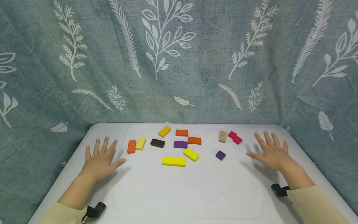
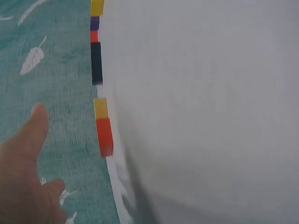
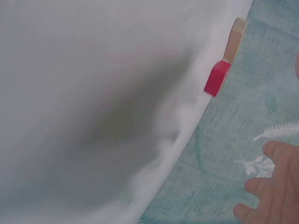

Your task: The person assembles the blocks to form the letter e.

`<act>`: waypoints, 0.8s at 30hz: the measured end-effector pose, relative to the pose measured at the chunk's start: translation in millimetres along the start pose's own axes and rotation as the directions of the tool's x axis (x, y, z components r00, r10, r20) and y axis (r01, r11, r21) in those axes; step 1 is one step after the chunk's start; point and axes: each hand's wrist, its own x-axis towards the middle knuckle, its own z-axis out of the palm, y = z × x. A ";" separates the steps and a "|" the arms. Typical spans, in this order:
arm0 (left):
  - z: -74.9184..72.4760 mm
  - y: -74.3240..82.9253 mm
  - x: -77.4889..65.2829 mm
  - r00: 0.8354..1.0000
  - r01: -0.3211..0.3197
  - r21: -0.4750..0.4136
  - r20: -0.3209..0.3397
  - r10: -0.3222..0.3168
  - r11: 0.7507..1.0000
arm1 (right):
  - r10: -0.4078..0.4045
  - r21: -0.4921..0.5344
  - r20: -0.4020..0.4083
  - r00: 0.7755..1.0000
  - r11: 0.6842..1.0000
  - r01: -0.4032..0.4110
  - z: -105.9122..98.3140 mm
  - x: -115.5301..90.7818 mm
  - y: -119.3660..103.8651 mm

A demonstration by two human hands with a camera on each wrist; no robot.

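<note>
White table (image 1: 184, 196) — left hand (image 1: 98, 162) spread, right hand (image 1: 275, 155) spread; one low inward sweep could knock the leftmost orange block (image 1: 131, 146) askew.

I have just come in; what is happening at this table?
A person's left hand and right hand are spread above a white table, holding nothing. The left hand is nearest an orange block, the right hand nearest two red blocks. Other coloured blocks lie scattered between the hands.

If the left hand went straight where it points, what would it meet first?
From the left hand, likely the curtain; the nearest orange block lies right of that line, though depth is unclear.
</note>
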 end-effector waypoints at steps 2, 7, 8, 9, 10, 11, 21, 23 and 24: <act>0.9 6.1 1.2 1.000 -0.007 -0.001 0.003 0.007 1.000 | -0.008 0.001 -0.009 1.000 1.000 0.009 0.6 0.8 -5.4; 2.0 22.5 3.9 1.000 -0.025 -0.001 -0.003 0.025 1.000 | -0.035 0.009 -0.022 0.999 0.999 0.035 1.3 2.5 -19.4; 2.3 25.7 4.4 1.000 -0.030 -0.002 -0.005 0.030 1.000 | -0.044 0.012 -0.026 0.999 0.999 0.044 1.3 2.6 -22.4; 2.6 29.2 5.1 0.999 -0.035 -0.004 -0.007 0.035 0.999 | -0.051 0.017 -0.025 0.998 0.999 0.051 1.6 2.9 -25.5; 2.9 33.1 5.6 0.999 -0.039 -0.003 -0.004 0.039 0.999 | -0.059 0.020 -0.028 0.998 0.998 0.059 1.9 2.7 -28.5; 3.3 36.6 6.2 0.999 -0.041 -0.001 -0.003 0.041 0.999 | -0.067 0.025 -0.032 0.997 0.997 0.068 2.2 2.5 -31.5; 11.0 69.7 13.7 0.995 -0.102 -0.027 0.004 0.102 0.994 | -0.136 0.053 -0.050 0.989 0.989 0.139 8.3 5.6 -57.3; 12.7 76.6 15.5 0.993 -0.117 -0.042 0.006 0.117 0.992 | -0.152 0.063 -0.062 0.986 0.986 0.156 10.3 5.8 -61.9; 13.7 79.9 16.6 0.992 -0.125 -0.044 0.007 0.125 0.991 | -0.160 0.064 -0.069 0.985 0.984 0.165 11.5 5.7 -64.4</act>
